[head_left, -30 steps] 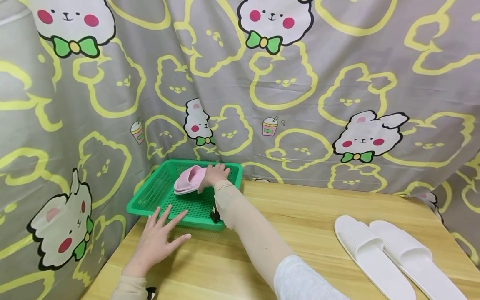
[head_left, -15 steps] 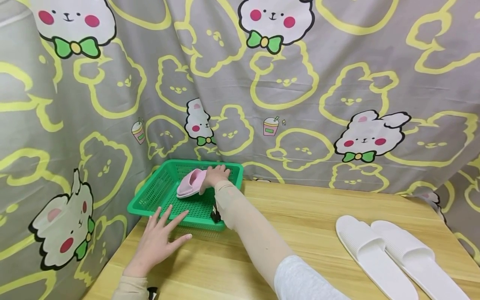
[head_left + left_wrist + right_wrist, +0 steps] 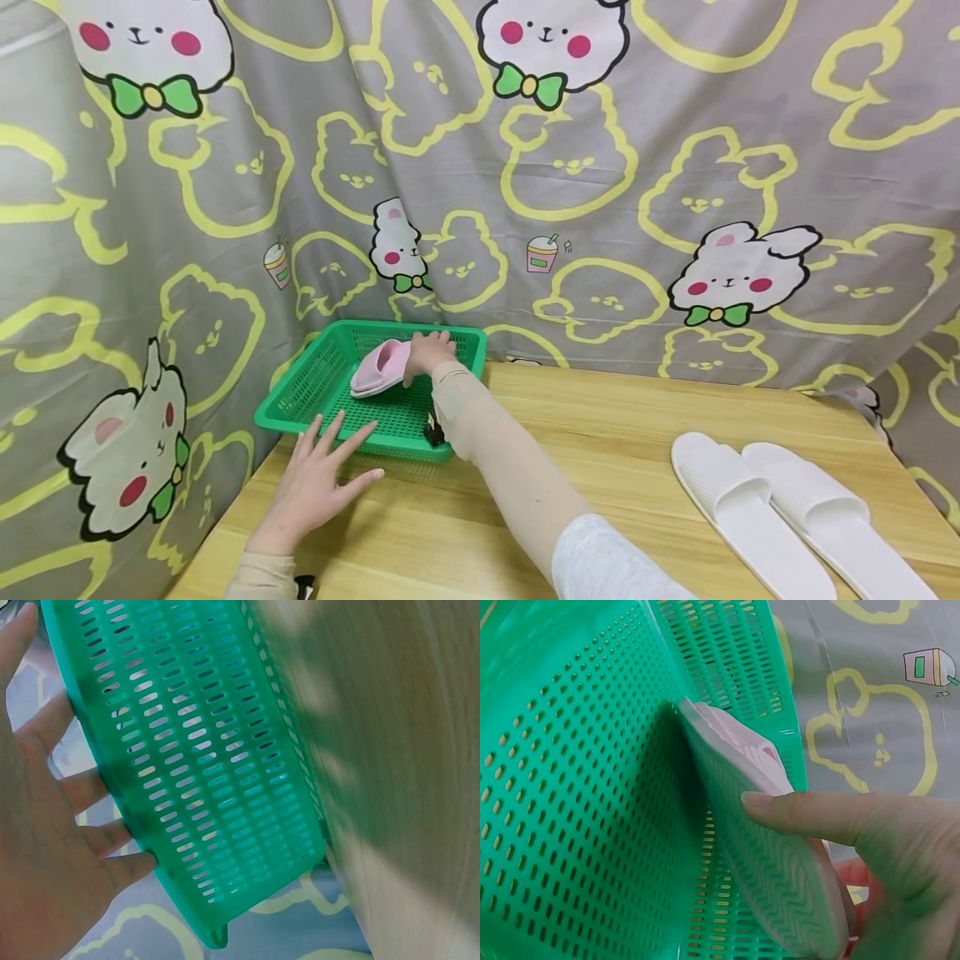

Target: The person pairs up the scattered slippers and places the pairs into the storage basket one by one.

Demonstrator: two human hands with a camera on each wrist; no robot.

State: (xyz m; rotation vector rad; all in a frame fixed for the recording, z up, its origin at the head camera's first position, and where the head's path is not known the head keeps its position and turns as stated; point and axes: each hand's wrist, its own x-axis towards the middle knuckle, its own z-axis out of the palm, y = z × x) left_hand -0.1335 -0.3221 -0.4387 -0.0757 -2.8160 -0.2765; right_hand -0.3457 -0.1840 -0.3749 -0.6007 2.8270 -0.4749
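Observation:
A pink slipper (image 3: 379,367) is tilted inside the green plastic basket (image 3: 300,404). My right hand (image 3: 432,352) grips its heel end. In the right wrist view the thumb of that right hand (image 3: 900,840) presses on the patterned sole of the slipper (image 3: 772,855), while the other fingers are mostly hidden behind it. My left hand (image 3: 315,479) is spread, its fingertips at the basket's near rim. From the left wrist, the fingers of the left hand (image 3: 67,832) lie straight along the rim of the basket (image 3: 112,780).
Two white slippers (image 3: 750,508) lie side by side on the wooden table (image 3: 592,433) at the right. A grey patterned curtain (image 3: 465,183) hangs behind and to the left, close to the basket.
The pink slipper has tilted slightly and shifted a little to the right in my right hand. My left hand stays at the basket's rim.

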